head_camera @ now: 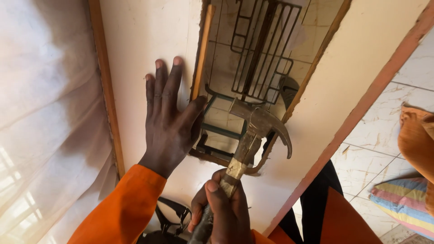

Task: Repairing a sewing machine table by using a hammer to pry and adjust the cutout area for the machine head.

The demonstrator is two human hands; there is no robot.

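Centrally, a worn claw hammer with a dull grey metal head and a scuffed, tape-banded handle stood over the lower edge of a rectangular opening with a wooden frame. Its head was smooth and tarnished. The striking face pointed up and to the left, toward the frame. The curved claw swept down to the right and ended in a point. The long axis of the handle ran from the lower left to the upper right, rising steeply from the grip to the head.

The right hand gripped the handle low down, with fingers and thumb clamped around the shaft and the knuckles facing the camera. An orange sleeve showed at its wrist.

The left hand lay flat on a cream painted board panel, just left of the opening. Its four fingers were straight, close together and pointed upward. The thumb was spread to the right and reached the wooden frame edge. The forearm wore an orange fabric sleeve.

Through the opening, a rusty metal wire rack and a green metal frame showed against pale marbled tiles. A sheer white curtain hung at the left. A striped multicoloured cloth lay on the tiled floor at the right.
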